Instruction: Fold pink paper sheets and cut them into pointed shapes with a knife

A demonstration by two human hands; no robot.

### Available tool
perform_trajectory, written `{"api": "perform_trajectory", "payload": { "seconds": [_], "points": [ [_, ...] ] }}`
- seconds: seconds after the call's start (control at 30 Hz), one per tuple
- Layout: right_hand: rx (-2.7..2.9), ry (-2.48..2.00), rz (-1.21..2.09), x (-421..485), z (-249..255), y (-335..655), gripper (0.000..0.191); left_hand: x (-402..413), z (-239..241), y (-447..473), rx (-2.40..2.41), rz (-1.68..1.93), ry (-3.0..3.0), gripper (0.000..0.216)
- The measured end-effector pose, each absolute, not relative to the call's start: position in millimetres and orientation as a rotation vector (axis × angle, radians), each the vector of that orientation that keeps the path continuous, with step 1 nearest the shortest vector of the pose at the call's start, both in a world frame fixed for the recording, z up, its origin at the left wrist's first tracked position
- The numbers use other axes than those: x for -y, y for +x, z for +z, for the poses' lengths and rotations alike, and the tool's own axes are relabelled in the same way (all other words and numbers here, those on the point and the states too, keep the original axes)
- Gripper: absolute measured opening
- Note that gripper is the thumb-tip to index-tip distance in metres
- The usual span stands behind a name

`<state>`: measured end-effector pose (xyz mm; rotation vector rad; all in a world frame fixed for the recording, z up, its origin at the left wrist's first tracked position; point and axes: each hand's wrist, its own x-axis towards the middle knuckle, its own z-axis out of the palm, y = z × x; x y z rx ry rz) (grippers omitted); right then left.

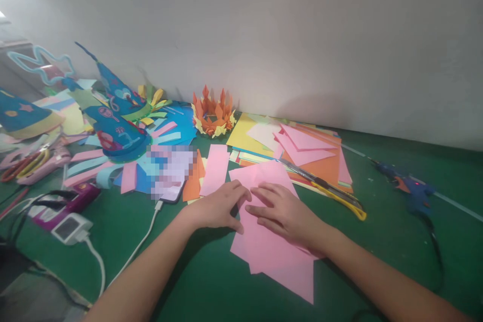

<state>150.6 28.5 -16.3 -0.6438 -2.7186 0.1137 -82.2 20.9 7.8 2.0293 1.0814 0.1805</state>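
Note:
Both my hands rest on a pink sheet of paper (277, 256) lying on the green table (196, 282). My left hand (219, 207) lies on the sheet's left edge, fingers curled down with the thumb against the paper. My right hand (285, 213) lies flat on the sheet's middle, fingers stretched out to the left, fingertips almost meeting the left hand. The sheet looks folded, with several corners showing at its lower side.
A pile of coloured paper sheets (302, 148) lies behind, with a yellow-handled cutter (332, 192) on its front. A blue glue gun (409, 187) is at right. A phone (169, 171), pink strips (216, 168), blue paper hats (116, 121), orange paper crown (214, 113), scissors (22, 166) and charger (71, 228) at left.

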Motion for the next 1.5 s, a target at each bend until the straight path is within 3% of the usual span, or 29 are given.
{"api": "perform_trajectory", "payload": {
  "seconds": [0.23,0.43,0.63,0.77,1.1,1.37,1.5],
  "points": [
    [2.726,-0.658,0.131,-28,-15,150,0.029,-22,7,-80,-1.083,0.233,2.036,0.045],
    [2.732,-0.663,0.178,-28,-11,149,0.026,-20,8,-65,-1.144,0.387,2.211,0.009],
    [2.721,-0.672,0.273,-28,-7,147,0.025,-22,8,-64,-1.099,0.333,2.264,0.027],
    [2.634,-0.84,0.42,-28,-11,150,0.025,-27,6,-68,-1.095,0.29,2.226,0.024],
    [2.577,-1.028,0.462,-35,-20,156,0.048,-30,10,-67,-1.131,0.216,2.201,0.024],
    [2.632,-1.075,0.483,-46,-14,154,0.095,-30,8,-68,-1.124,0.219,2.202,0.025],
    [2.678,-1.1,0.479,-57,-12,151,0.11,-30,9,-67,-1.134,0.21,2.214,0.026]
  ]
}}
